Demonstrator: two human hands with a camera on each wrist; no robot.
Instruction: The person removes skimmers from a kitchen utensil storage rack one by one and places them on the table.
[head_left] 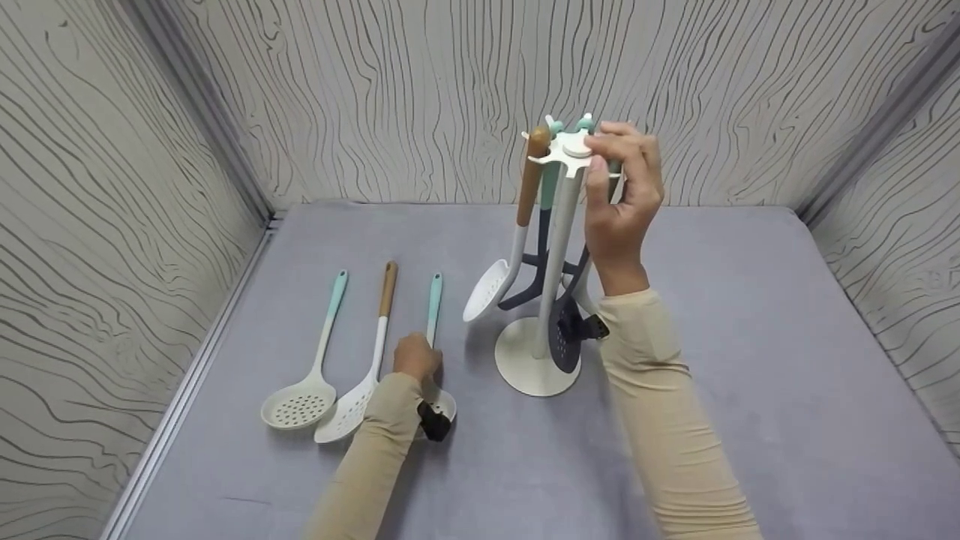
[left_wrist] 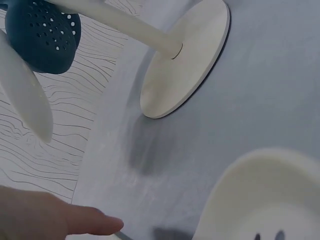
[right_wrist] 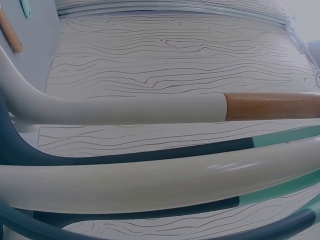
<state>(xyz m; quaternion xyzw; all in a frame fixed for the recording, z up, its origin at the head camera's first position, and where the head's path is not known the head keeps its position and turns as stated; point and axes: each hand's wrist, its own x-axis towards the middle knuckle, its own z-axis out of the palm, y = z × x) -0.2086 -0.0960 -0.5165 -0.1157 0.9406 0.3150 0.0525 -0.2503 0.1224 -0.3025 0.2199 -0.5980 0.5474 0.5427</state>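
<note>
My left hand holds a slotted spoon with a mint handle by its shaft; it lies on the table. Its pale bowl shows large at the lower right of the left wrist view. My right hand is at the top of a cream utensil stand, thumb and fingertips pinching near the round knob. From the stand's hooks hang several utensils, among them a white slotted turner with a brown handle and a dark skimmer. The right wrist view shows the stand's pole between their shafts.
Left of my left hand lie a white skimmer with a mint handle and a white slotted turner with a brown handle. The stand's round base rests on the grey tablecloth. Wood-patterned panels enclose the table's back and sides.
</note>
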